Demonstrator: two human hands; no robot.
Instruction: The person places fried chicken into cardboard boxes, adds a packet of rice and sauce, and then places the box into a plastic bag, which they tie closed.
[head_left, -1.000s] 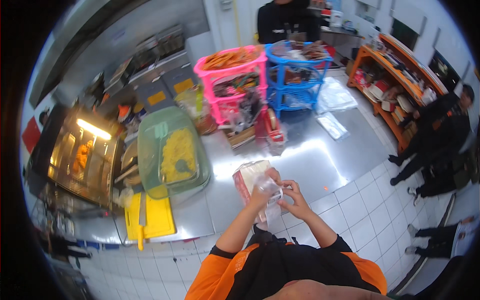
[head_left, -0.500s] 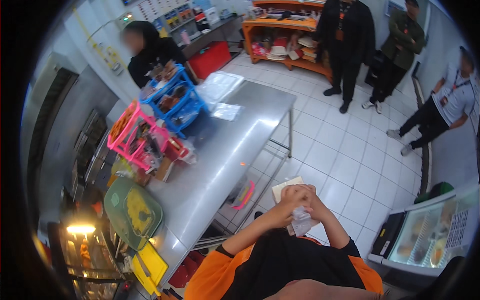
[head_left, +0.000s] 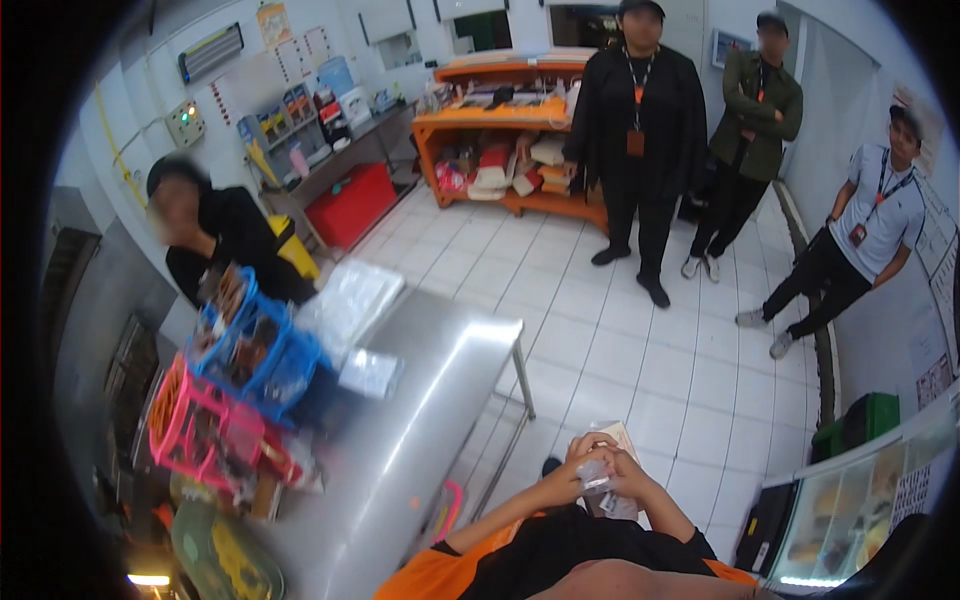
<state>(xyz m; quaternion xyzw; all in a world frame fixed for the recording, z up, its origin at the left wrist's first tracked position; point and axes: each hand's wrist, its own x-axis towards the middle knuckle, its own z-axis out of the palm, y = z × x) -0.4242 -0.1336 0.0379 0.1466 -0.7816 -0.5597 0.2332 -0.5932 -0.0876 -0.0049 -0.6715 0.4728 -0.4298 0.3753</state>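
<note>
Close in front of my body, my left hand [head_left: 568, 482] and my right hand [head_left: 624, 474] are closed together, fingers overlapping. Crumpled clear plastic [head_left: 594, 480] is gripped between them and shows below the fingers. A flat cream-coloured piece [head_left: 618, 436], like card or a packet, sticks out beyond the knuckles; my hands cover most of it, so its exact kind is unclear. Both hands are held to the right of the steel table [head_left: 430, 400], apart from it.
Blue [head_left: 285, 365] and pink [head_left: 190, 415] baskets full of packaged goods stand on the table, near a green lidded container [head_left: 225, 550]. A glass display case [head_left: 850, 510] is at right. Three people stand beyond, near an orange shelf unit [head_left: 510, 130]; another [head_left: 220, 230] is at left.
My view has tilted up and turned, so the table and baskets sit lower and further left. Both hands stay clasped round the plastic. The person at left now has a hand at the face.
</note>
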